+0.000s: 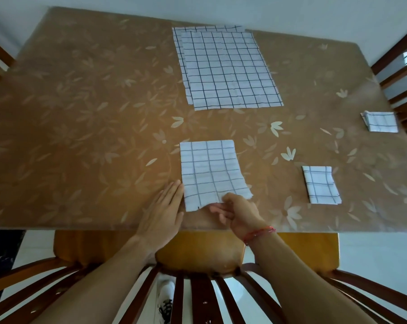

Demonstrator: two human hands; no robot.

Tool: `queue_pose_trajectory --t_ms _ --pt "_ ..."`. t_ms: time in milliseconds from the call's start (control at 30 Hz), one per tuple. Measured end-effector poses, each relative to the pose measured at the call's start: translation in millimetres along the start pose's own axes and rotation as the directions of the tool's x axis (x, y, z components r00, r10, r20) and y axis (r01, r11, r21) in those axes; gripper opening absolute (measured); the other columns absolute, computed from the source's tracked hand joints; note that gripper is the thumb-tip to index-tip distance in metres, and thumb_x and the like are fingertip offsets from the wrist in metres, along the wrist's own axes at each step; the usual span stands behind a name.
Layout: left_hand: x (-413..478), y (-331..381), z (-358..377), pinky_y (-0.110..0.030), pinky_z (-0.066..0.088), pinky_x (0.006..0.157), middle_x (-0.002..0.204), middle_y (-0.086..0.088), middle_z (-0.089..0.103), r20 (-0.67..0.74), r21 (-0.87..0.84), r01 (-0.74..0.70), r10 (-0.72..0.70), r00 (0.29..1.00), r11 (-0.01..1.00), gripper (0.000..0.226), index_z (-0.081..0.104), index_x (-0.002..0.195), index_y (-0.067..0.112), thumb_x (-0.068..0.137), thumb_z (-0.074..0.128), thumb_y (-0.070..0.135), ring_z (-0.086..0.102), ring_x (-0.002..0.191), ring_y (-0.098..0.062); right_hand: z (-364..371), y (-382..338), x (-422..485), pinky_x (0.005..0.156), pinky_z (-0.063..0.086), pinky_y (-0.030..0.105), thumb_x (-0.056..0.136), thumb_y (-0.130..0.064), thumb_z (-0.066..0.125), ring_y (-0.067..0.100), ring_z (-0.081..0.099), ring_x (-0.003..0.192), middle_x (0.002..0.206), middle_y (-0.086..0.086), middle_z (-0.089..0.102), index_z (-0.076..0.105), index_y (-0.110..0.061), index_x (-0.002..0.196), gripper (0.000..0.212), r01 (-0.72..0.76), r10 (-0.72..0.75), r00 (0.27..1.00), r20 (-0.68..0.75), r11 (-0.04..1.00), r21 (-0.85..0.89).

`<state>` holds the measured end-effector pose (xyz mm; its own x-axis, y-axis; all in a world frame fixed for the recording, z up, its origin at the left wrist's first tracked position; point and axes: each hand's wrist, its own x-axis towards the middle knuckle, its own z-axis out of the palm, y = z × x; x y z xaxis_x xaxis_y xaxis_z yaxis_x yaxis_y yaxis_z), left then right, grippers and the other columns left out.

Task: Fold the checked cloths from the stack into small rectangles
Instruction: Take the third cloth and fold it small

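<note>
While the right hand [238, 213] pinches the near raw edge of the part-folded cloth [211, 171] between thumb and curled fingers, the left hand [161, 211] lies flat on the table [81, 127] with fingers straight, its fingertips touching the cloth's left edge and its grip holding nothing. Risk, as judged: the pinch takes only the near right part of the edge, so on lifting the layers may slide apart and the fold land skewed. That edge is uneven as it lies, the right corner running out past the rest. The flat hand sits beside the cloth, not on it, and gives little anchor. The table covering looks slippery, so the whole piece could drift. Cloth: thin, limp weave, white with a dark line check, ragged at the cut edge, roughly rectangular. Table covering: smooth tan sheet, pale leaf and flower print, slight sheen. To the right, one folded cloth [321, 185] lies as a small rectangle. A second folded cloth [381, 121] lies farther off near the right edge, its layers showing at one corner. Farthest, the stack [230, 69] of flat cloths lies at the far edge, sheets offset.
</note>
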<state>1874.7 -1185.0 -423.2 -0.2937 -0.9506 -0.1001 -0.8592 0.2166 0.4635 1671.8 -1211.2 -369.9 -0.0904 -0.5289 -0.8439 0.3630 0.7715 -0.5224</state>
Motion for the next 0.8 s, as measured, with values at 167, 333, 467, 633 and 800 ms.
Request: queue_pose_trajectory --t_ms 167,333,467,633,800 --pt "7 -4 -2 -0.033 0.01 0.12 0.162 -0.004 0.012 0.007 -0.016 -0.001 0.001 1.0 1.0 0.07 0.014 0.155 0.014 0.097 0.052 0.016 0.009 0.149 -0.019 -5 11 -13 0.045 0.051 0.025 0.087 -0.003 0.055 0.029 0.071 0.076 0.092 0.021 0.074 0.056 -0.002 0.114 0.026 -0.032 0.043 0.99 0.132 0.996 -0.088" --pt "8 -6 1 -0.031 0.013 0.118 0.157 -0.005 0.029 -0.036 0.061 -0.072 0.075 0.997 0.996 0.073 0.028 0.151 0.013 0.086 0.052 -0.01 0.023 0.146 -0.017 -20 14 -18 0.054 0.053 0.027 0.08 -0.007 0.071 0.033 0.072 0.079 0.097 0.015 0.075 0.064 -0.007 0.112 0.032 0.097 -0.011 0.962 0.273 0.948 -0.303" --pt "-1 -11 0 -0.029 0.01 0.117 0.157 -0.005 0.03 -0.041 0.05 -0.093 0.095 0.995 0.994 0.068 0.028 0.151 0.013 0.09 0.048 -0.008 0.022 0.146 -0.016 -37 12 -11 0.056 0.05 0.027 0.067 -0.002 0.076 0.012 0.064 0.058 0.072 0.0 0.069 0.066 -0.011 0.088 0.025 0.279 -0.168 0.959 0.229 0.705 -0.652" --pt "-14 -13 -1 -0.029 0.007 0.118 0.157 -0.005 0.029 -0.02 0.056 -0.11 0.111 0.994 0.992 0.066 0.029 0.151 0.014 0.091 0.048 -0.004 0.02 0.147 -0.017 -63 27 16 0.058 0.046 0.019 0.072 -0.026 0.085 0.007 0.058 0.075 0.088 -0.01 0.062 0.048 -0.032 0.106 0.051 0.397 -0.601 0.783 0.16 0.286 -0.872" --pt "-27 -17 1 -0.036 0.016 0.117 0.152 -0.009 0.038 -0.004 0.106 -0.13 0.132 0.991 0.986 0.067 0.037 0.148 0.011 0.086 0.057 -0.001 0.029 0.144 -0.022 -60 34 26 0.061 0.059 0.039 0.058 -0.007 0.09 0.03 0.059 0.096 0.11 0.009 0.059 0.067 -0.016 0.116 0.063 0.526 -0.711 0.51 0.484 -0.188 -0.83"
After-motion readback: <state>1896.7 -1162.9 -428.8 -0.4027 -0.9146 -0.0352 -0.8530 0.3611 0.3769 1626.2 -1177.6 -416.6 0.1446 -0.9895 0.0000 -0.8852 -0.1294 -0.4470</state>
